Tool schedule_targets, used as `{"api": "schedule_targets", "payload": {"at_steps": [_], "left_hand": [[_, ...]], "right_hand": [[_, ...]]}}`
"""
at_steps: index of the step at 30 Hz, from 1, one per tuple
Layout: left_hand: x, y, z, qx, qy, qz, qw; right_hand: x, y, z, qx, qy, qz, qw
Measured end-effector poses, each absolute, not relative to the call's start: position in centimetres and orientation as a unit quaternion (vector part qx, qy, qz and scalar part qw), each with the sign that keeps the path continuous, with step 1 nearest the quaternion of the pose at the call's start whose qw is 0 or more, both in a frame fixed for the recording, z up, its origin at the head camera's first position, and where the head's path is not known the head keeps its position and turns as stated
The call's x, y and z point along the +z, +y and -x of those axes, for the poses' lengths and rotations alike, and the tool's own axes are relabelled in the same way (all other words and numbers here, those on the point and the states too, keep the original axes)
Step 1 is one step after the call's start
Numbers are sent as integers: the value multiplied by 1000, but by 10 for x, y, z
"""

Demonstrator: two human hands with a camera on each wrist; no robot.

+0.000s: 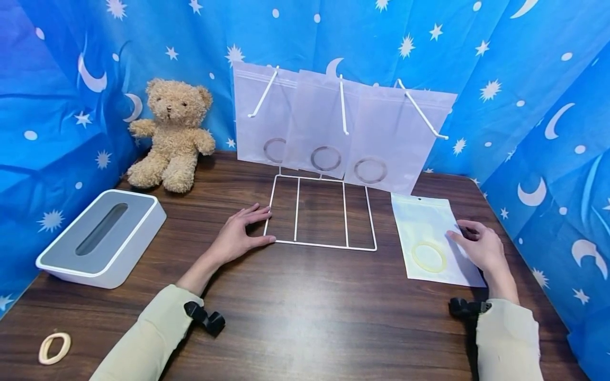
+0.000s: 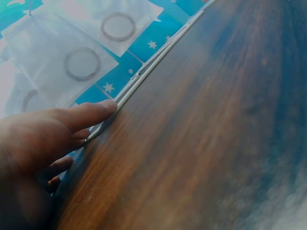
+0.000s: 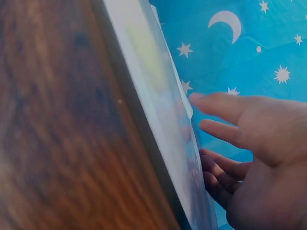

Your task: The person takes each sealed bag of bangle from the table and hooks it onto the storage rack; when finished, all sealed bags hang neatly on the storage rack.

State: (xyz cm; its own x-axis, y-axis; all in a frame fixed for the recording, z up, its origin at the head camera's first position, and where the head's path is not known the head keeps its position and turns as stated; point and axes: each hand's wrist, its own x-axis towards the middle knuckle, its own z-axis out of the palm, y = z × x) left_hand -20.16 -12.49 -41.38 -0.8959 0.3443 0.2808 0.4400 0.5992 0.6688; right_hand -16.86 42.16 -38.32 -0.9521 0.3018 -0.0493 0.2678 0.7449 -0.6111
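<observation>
A white wire rack (image 1: 321, 245) stands on the table, its hooks holding three frosted zip bags: left (image 1: 250, 137), middle (image 1: 316, 124) and right (image 1: 400, 135). A dark ring shows through each. My left hand (image 1: 238, 233) rests at the base's front-left corner, thumb (image 2: 98, 114) touching the front wire and fingers extended by the side wire. On the right lies another zip bag (image 1: 414, 222) with a pale yellow ring (image 1: 416, 256) visible in it. My right hand (image 1: 483, 246) is at that bag's right edge, fingers loosely bent; whether they touch it I cannot tell.
A teddy bear (image 1: 176, 132) sits at the back left. In front of it stands a grey-topped tissue box (image 1: 138, 233). A beige ring-shaped band (image 1: 43, 350) lies near the front-left edge. Blue star-patterned cloth (image 1: 286, 32) hangs around the back and sides.
</observation>
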Motion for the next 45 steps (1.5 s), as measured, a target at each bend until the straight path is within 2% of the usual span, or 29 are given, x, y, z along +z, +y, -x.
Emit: {"api": "schedule_targets", "payload": {"at_steps": [6,21,28,34,40,45], "left_hand": [[-413,-126,202,-389,-892,221,64],[-412,-126,201,-389,-891,224,70],[-412,-125,201,-387,-891,226,70],[-412,-125,202,-387,-891,227,71],[-414,-125,202,-387,-891,228,69],[-415,-125,202,-388,-890,229,66]], "right_hand": [[-382,418,171,288,-945,153,35],[-375,412,169,360,-917,165,51],[-372,424,162,404,-905,135,5],[-370,432,153,444,-880,167,-15],[-368,433,155,468,-862,197,16],[-361,434,152,567,-788,231,60]]}}
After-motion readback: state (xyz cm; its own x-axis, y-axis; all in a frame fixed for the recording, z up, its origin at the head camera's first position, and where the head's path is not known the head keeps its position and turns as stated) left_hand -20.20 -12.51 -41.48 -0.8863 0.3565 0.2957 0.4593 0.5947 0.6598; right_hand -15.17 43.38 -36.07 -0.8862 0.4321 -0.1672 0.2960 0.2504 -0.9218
